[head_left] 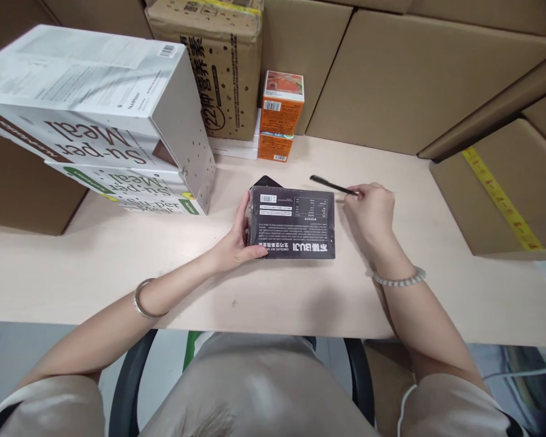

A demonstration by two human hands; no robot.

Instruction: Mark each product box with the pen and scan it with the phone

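My left hand [240, 243] grips the left end of a black box [295, 224], thumb on top and fingers along its side. White print and a barcode cover the box's upper face, and the lettering is upside down from here. Behind the box, the corner of a flat black object [266, 181] sticks out; the rest of it is hidden. To the right, my right hand [373, 209] is closed on one end of a thin black pen-like tool [330, 184]. The tool points left, above the box's far right corner, and does not touch it.
White meal boxes [131, 133] are stacked at the left. Two orange boxes [282, 115] stand one on the other at the back, beside a printed brown carton [222, 73]. Large cardboard boxes [418, 79] line the rear, and a taped carton [495, 194] is at the right.
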